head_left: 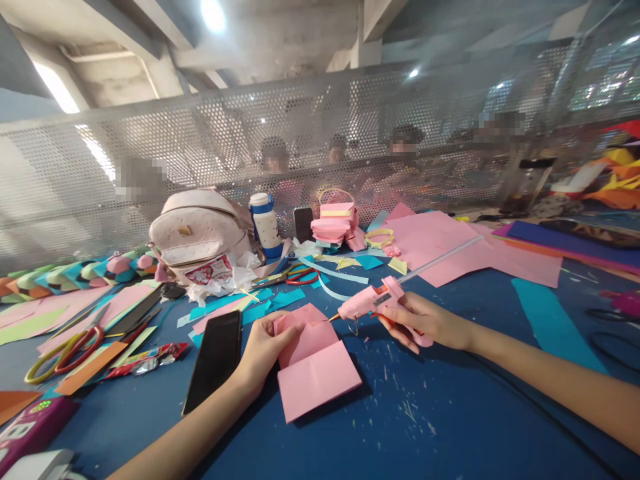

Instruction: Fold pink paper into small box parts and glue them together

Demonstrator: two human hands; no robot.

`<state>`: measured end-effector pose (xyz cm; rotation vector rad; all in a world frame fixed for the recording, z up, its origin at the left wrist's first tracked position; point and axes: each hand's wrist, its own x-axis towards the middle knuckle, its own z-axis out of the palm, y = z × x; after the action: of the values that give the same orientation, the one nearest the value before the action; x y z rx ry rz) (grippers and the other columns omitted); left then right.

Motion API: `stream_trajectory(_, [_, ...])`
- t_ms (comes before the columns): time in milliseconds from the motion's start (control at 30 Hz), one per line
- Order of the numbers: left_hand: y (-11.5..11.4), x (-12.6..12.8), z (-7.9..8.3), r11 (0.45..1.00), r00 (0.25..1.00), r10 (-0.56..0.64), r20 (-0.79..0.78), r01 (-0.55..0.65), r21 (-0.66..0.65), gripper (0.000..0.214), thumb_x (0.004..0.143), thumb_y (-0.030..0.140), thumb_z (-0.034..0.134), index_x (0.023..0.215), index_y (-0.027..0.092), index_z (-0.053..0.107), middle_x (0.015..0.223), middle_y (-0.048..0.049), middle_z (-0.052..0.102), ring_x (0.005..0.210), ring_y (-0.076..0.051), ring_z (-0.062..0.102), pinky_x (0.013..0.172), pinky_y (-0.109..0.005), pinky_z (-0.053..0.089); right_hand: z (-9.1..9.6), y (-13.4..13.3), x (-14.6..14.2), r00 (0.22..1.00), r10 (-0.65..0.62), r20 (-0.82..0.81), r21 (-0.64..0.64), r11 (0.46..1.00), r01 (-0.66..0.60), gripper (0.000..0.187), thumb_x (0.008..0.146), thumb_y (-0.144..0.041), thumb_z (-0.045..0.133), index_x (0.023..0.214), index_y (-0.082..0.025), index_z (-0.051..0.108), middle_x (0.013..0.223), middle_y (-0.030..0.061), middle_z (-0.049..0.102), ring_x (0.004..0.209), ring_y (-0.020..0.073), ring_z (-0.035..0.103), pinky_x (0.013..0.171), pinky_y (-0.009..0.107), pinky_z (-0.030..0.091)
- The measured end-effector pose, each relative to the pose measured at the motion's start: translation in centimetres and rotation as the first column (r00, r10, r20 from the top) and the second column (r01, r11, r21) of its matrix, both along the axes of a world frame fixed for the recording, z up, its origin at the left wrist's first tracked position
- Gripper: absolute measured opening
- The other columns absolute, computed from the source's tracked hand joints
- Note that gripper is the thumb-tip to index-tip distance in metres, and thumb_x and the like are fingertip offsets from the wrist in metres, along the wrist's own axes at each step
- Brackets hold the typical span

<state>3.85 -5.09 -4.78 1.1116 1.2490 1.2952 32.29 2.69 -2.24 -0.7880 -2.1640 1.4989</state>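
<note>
My left hand [264, 350] pinches the upper left corner of a folded pink paper piece [313, 363] that lies on the blue table [425, 413]. My right hand [425, 321] grips a pink hot glue gun [373, 301]. Its nozzle points left and nearly touches the top edge of the folded paper. A clear glue stick [443, 259] juts out from the back of the gun, up and to the right.
A black phone [214, 359] lies just left of my left hand. Scissors [65, 350], paper scraps and strips cover the left side. A pale backpack [197, 233], bottle [265, 223], pink paper stack [335, 227] and large pink sheets [450, 250] sit behind. People sit beyond a mesh screen [350, 133].
</note>
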Motion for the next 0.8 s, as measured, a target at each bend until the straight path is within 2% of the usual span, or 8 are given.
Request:
stream_trajectory(167, [0.2,-0.2,-0.2,1.0,0.999,-0.016,-0.028,0.016,0.001,0.034,0.067,0.044,0.081,0.073,0.013,0.068,0.06,0.0015,0.062,0.052,-0.008,0.053,0.048,-0.016,0.038,0.1,0.0,0.1,0.998,-0.015,-0.058,0.007,1.0,0.015,0.047,0.095,-0.056,0.046,0.074,-0.015,0.052,0.051,-0.0033,0.051,0.039,0.0068,0.049,0.04,0.018,0.037])
stream_trajectory(333, [0.3,-0.3,-0.6,1.0,0.997,-0.027,-0.073,0.027,-0.002,0.036,0.067,0.045,0.081,0.077,0.011,0.071,0.066,-0.0016,0.066,0.057,-0.01,0.055,0.052,-0.017,0.041,-0.1,-0.9,-0.5,0.993,0.005,-0.119,-0.027,1.0,-0.008,0.048,0.094,-0.058,0.046,0.074,-0.015,0.051,0.051,-0.0032,0.051,0.04,0.007,0.049,0.04,0.018,0.036])
stream_trajectory(533, [0.4,-0.1,-0.8,1.0,0.99,-0.027,-0.141,0.029,0.011,0.039,0.067,0.048,0.079,0.08,0.011,0.073,0.068,-0.0029,0.066,0.06,-0.011,0.055,0.054,-0.018,0.041,-0.3,-2.1,-1.6,0.996,0.025,-0.091,-0.035,0.999,-0.028,0.047,0.093,-0.058,0.047,0.075,-0.015,0.053,0.051,-0.0032,0.051,0.04,0.0075,0.049,0.039,0.018,0.033])
stream_trajectory(800, [0.3,0.0,-1.0,0.996,0.974,-0.064,-0.218,0.075,0.043,0.038,0.07,0.048,0.077,0.079,0.011,0.072,0.068,-0.0019,0.065,0.059,-0.01,0.053,0.052,-0.017,0.038,-0.3,-1.9,-1.9,0.996,-0.021,-0.092,-0.013,1.0,0.02,0.045,0.095,-0.055,0.046,0.077,-0.015,0.053,0.052,-0.0027,0.053,0.041,0.0074,0.05,0.041,0.018,0.035])
